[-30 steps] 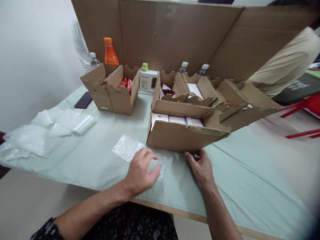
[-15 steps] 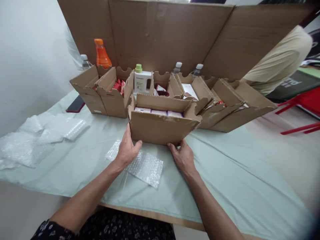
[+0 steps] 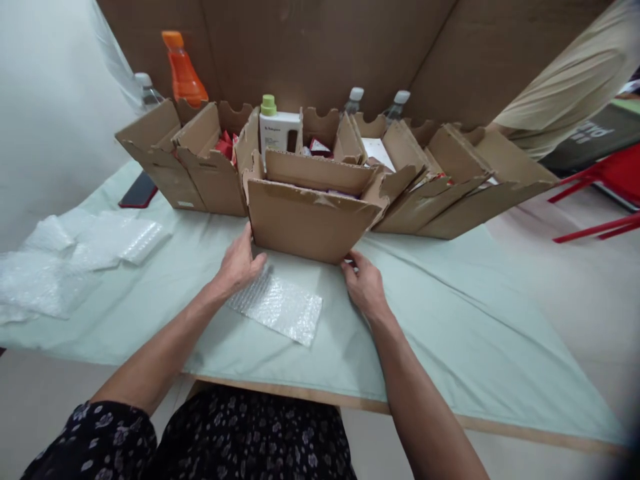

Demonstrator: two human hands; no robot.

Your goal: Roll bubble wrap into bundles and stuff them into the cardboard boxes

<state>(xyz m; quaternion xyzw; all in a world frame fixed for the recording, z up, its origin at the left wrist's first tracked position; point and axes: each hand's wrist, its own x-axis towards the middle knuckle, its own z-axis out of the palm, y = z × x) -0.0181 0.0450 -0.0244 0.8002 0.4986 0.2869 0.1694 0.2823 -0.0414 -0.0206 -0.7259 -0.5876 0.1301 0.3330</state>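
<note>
A brown cardboard box with an open top stands near the middle of the table, in front of a row of similar boxes. At its lower left corner is my left hand, fingers against the side and thumb out in front. My right hand grips the lower right corner, fingertips at the bottom edge. Only a sliver of the purple-edged packs inside shows over the front wall. A sheet of bubble wrap lies flat on the cloth between my forearms, close to my left hand.
Behind stand open cardboard boxes, a white jug with a green cap and an orange bottle. More bubble wrap and a dark phone lie left. A large cardboard panel rises behind; a person's sleeve shows right.
The view has tilted down, so everything sits higher in it. The box's front wall looks taller and its packs are mostly hidden now. Both hands stay at its lower corners.
</note>
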